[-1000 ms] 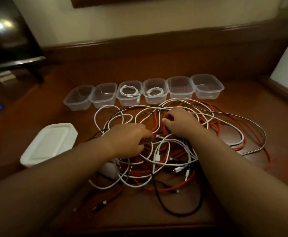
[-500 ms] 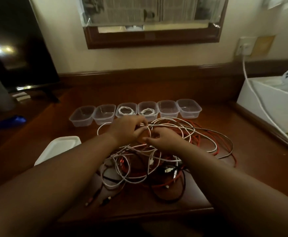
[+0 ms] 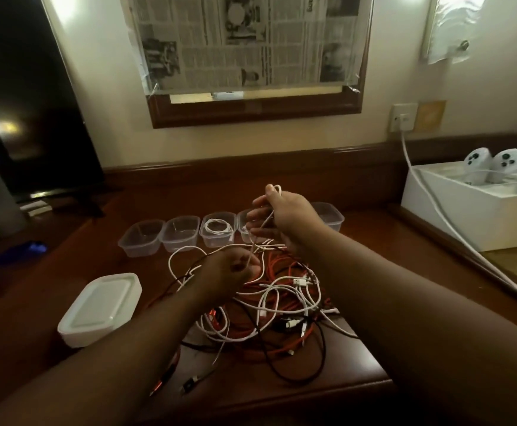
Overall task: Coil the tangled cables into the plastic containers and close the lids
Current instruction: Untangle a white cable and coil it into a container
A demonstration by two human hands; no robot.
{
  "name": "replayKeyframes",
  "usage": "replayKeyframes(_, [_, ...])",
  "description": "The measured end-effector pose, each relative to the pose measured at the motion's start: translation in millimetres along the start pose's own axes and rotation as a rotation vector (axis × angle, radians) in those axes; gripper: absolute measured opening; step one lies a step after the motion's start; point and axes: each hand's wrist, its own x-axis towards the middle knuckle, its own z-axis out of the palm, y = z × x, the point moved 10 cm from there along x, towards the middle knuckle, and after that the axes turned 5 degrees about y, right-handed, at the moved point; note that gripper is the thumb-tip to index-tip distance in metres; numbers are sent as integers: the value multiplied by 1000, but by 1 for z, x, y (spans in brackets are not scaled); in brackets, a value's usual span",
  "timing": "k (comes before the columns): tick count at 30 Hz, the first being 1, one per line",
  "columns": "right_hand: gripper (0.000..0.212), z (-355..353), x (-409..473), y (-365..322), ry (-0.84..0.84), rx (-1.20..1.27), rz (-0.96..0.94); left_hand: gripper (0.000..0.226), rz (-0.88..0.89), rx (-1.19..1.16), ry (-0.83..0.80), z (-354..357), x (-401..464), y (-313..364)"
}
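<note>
Nearest the viewer, the tangled heap of white, orange-red and black cables [image 3: 269, 312] sprawls across the dark wooden desk [image 3: 358, 392], directly below and in front of both hands. The left hand [image 3: 229, 272] sits low on the heap, its fingers curled round the thin white cable [image 3: 255, 241] where it leaves the pile. Up and beyond it, the right hand [image 3: 284, 216] is raised, pinching the same strand, which loops over its fingertips. Between the two grips the cable runs taut. It looks light, limp and smooth, so it should coil readily but may slip or snag on neighbours; best held close to a plug end. To the left of the lower grip lies a stack of white plastic lids [image 3: 100, 305]. Behind the hands stands the row of clear plastic containers [image 3: 180, 233], one holding a coiled white cable.
</note>
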Motion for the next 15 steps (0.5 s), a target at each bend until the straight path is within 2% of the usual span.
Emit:
replayKeyframes(3, [40,-12,-4,-24,34,145,-79,20,-22,141,43,-3,-4,-19])
replayKeyframes(5, [42,-16,-10,-36,15,238,-153,22,-40,237,11,-6,-3,-31])
replayKeyframes(8, [43,-15,-19,-47,-44,192,-238,23,-50,302,20,-16,2,-40])
replayKeyframes(10, [37,-10,-21,-46,-71,24,-262,21,-65,226,93,-27,7,-33])
replayKeyframes(15, [23,11,-23,-8,-225,-716,-223,11,-75,-59,318,-66,24,8])
